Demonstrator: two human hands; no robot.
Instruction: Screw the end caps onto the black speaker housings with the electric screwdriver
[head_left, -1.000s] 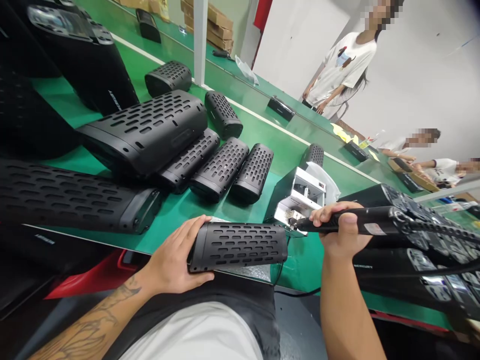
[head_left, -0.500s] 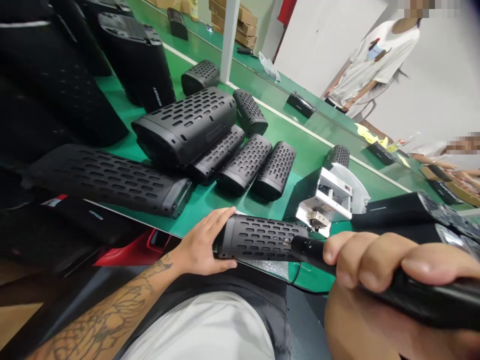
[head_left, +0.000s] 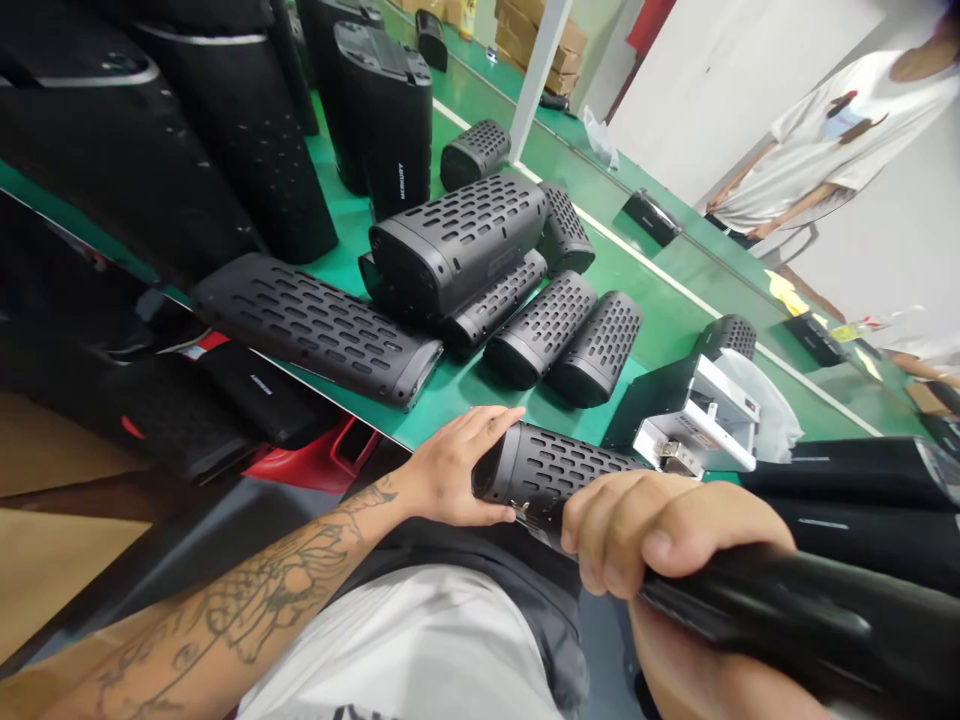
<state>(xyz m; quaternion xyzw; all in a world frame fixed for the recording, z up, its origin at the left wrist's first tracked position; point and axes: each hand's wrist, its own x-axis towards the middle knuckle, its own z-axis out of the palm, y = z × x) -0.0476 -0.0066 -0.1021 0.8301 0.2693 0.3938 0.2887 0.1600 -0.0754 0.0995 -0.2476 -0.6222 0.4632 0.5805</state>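
Observation:
A black slotted housing (head_left: 559,462) lies at the near edge of the green table, in front of me. My left hand (head_left: 461,468) grips its left end, with the thumb on the near side and the fingers on the far side. In my right hand (head_left: 667,530) is a black power screwdriver (head_left: 795,600), the fingers wrapped round its body. Its tip meets the near side of the housing, close to my left thumb. Just beyond the housing stands a silver and black screw feeder (head_left: 694,420).
Several slotted housings (head_left: 457,240) lie beyond my hands, some stacked. Tall black units (head_left: 390,130) stand at the back left. Black cases (head_left: 847,500) lie at the right. A person (head_left: 855,130) in a white shirt stands across the table.
The screwdriver tip has moved from the right part of the housing to its near left edge, and my right hand has come closer to my left hand. The view has shifted left.

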